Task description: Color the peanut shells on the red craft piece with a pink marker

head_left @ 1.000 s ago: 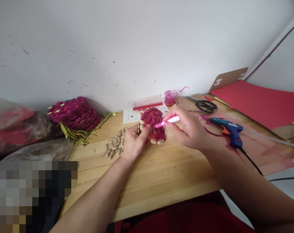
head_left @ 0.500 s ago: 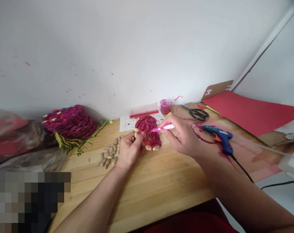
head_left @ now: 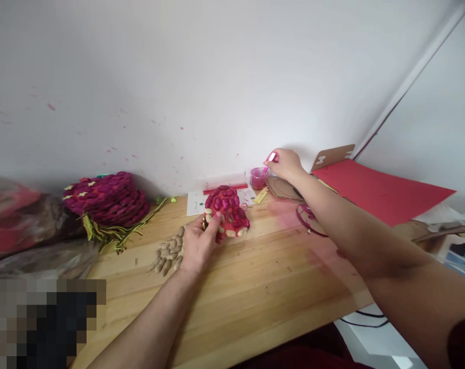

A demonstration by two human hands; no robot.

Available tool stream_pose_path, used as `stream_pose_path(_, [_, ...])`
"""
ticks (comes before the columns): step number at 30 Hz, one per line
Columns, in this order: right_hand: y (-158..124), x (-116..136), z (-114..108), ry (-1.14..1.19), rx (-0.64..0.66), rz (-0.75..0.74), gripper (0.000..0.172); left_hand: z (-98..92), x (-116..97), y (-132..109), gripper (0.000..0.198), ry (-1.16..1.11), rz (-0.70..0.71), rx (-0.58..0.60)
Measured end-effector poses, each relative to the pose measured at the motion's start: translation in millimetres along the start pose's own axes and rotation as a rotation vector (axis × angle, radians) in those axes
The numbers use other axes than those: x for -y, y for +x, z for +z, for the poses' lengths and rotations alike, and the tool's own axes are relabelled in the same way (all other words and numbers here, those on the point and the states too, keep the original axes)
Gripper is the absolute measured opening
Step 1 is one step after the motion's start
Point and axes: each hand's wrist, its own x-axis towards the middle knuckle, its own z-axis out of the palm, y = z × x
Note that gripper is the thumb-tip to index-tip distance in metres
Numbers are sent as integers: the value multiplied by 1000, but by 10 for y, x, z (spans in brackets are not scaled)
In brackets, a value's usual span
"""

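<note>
My left hand point(head_left: 202, 238) grips the left edge of a red cutout covered with peanuts point(head_left: 227, 207), thumb on its face. Most of its peanuts are wet with magenta paint, while those along the left and lower rim are still pale. In my right hand point(head_left: 288, 164) is a paintbrush point(head_left: 271, 159) with a white handle, its magenta tip down at the mouth of a small clear cup of pink paint point(head_left: 258, 178). Loose unpainted peanuts point(head_left: 169, 252) lie beside my left wrist.
A stack of magenta peanut-covered pieces point(head_left: 109, 197) with green strings stands at the left, beside plastic bags point(head_left: 44, 256). Red sheets point(head_left: 389, 187) lie at the right. A patterned white paper point(head_left: 195, 204) is at the back, and brown cardboard pieces point(head_left: 280, 187) lie near the cup.
My right hand has moved the paintbrush away from the peanut-covered cutout, up and back to the paint cup. My left hand keeps its hold. My right arm now covers the glue gun and scissors.
</note>
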Motion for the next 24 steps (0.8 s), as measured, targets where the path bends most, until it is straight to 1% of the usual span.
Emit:
stream_pose_path(3, [174, 71, 144, -67, 94, 41, 31, 18, -16, 15, 47, -70, -29, -25])
stream_pose_path(7, [243, 139, 268, -108, 163, 84, 45, 32, -48, 15, 52, -121, -63, -54])
stream_pose_path(10, [231, 145, 317, -110, 164, 82, 45, 34, -47, 21, 53, -147, -69, -72])
stream_pose_path(13, [206, 125, 342, -93, 140, 77, 38, 38, -43, 28, 53, -176, -63, -80])
stream_pose_path(17, [162, 82, 299, -45, 81, 56, 26, 47, -61, 24, 55, -193, -64, -91])
stream_pose_path(19, [108, 44, 227, -19, 35, 55, 21, 51, -76, 18, 56, -201, -62, -93])
stream_pose_path(21, [5, -6, 132, 50, -42, 61, 17, 56, -90, 12, 56, -208, -63, -89])
stream_pose_path(22, [-73, -27, 83, 156, -118, 48, 16, 59, -97, 10, 57, -212, -66, -85])
stream_pose_path(23, [-170, -41, 36, 294, -191, 6, 14, 62, -103, 8, 57, -214, -68, -79])
stream_pose_path(24, [-289, -43, -5, 448, -235, -60, 15, 66, -108, 6, 57, -218, -69, -74])
